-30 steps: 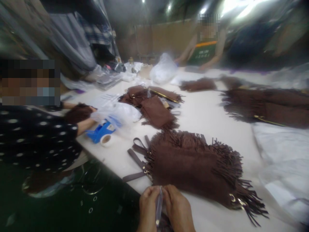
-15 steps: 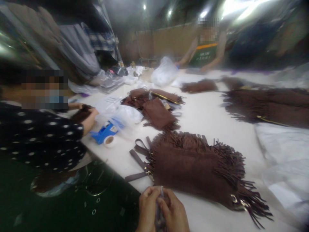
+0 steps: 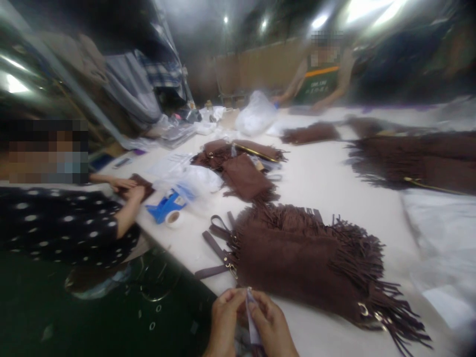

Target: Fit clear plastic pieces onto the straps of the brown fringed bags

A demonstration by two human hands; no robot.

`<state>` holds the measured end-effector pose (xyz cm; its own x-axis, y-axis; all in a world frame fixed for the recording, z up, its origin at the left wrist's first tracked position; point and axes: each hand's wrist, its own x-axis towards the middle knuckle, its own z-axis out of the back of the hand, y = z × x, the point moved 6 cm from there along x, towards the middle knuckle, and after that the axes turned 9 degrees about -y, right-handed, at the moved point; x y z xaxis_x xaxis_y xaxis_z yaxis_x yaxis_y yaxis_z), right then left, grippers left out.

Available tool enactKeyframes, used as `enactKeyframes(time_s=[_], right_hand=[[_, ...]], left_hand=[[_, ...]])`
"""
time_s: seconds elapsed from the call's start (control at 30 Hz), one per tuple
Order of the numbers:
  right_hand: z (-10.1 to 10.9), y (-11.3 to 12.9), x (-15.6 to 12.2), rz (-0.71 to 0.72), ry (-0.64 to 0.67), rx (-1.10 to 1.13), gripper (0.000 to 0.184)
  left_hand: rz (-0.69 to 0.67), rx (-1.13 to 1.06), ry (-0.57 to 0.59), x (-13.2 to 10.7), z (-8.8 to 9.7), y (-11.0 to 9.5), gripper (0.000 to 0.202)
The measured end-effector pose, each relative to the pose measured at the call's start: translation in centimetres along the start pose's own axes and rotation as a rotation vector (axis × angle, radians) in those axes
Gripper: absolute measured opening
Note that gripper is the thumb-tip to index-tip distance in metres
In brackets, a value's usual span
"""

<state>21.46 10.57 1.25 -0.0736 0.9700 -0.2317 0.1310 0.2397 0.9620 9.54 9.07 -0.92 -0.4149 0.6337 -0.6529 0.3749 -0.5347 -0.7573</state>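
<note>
At the bottom of the head view, my left hand (image 3: 225, 315) and my right hand (image 3: 273, 322) are close together at the table's near edge. Both pinch a narrow pale strip (image 3: 253, 320) between thumbs and fingers. A small shiny tip shows at its top, and something dark lies below it, mostly hidden by my hands. Just beyond my hands lies a pile of dark brown fringed bags (image 3: 286, 253), with wrist straps (image 3: 213, 245) on the left and gold-coloured clasps (image 3: 372, 312) at the right end.
Smaller brown fringed pouches (image 3: 247, 176) lie mid-table. A blue tape dispenser (image 3: 165, 206) and a tape roll (image 3: 174, 218) sit near the left edge. More brown bags (image 3: 439, 158) and white plastic (image 3: 442, 223) are at right. Co-workers sit left (image 3: 55, 218) and far across (image 3: 322, 87).
My view has shifted slightly. More of the pale strip now shows between my hands. The co-worker on the left has leaned back, hands now flat on a brown piece on the table.
</note>
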Motion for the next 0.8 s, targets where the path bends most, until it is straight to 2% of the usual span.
enactKeyframes(time_s=[0.1, 0.27, 0.4, 0.6, 0.73, 0.8], right_hand=[[0.1, -0.4, 0.1, -0.016, -0.005, 0.059, 0.037], [0.3, -0.7, -0.1, 0.020, 0.011, 0.030, 0.038], [0.3, 0.0, -0.4, 0.088, 0.015, -0.188, 0.038], [-0.1, 1.9, -0.7, 0.157, -0.008, -0.650, 0.033], [-0.6, 2.7, -0.8, 0.178, 0.045, -0.791, 0.032], [-0.7, 2.7, -0.7, 0.170, 0.029, -0.862, 0.028]], left_hand=[[0.039, -0.028, -0.021, -0.6, 0.0, -0.3, 0.030], [0.008, 0.006, 0.027, -1.4, -0.6, -1.6, 0.031], [-0.027, 0.024, 0.042, -1.2, -0.6, -1.8, 0.033], [-0.056, 0.052, 0.007, -1.1, -0.3, -2.2, 0.020], [-0.071, 0.102, 0.006, -1.5, -0.4, -2.8, 0.022], [-0.084, 0.114, 0.009, -1.5, -0.5, -2.8, 0.024]])
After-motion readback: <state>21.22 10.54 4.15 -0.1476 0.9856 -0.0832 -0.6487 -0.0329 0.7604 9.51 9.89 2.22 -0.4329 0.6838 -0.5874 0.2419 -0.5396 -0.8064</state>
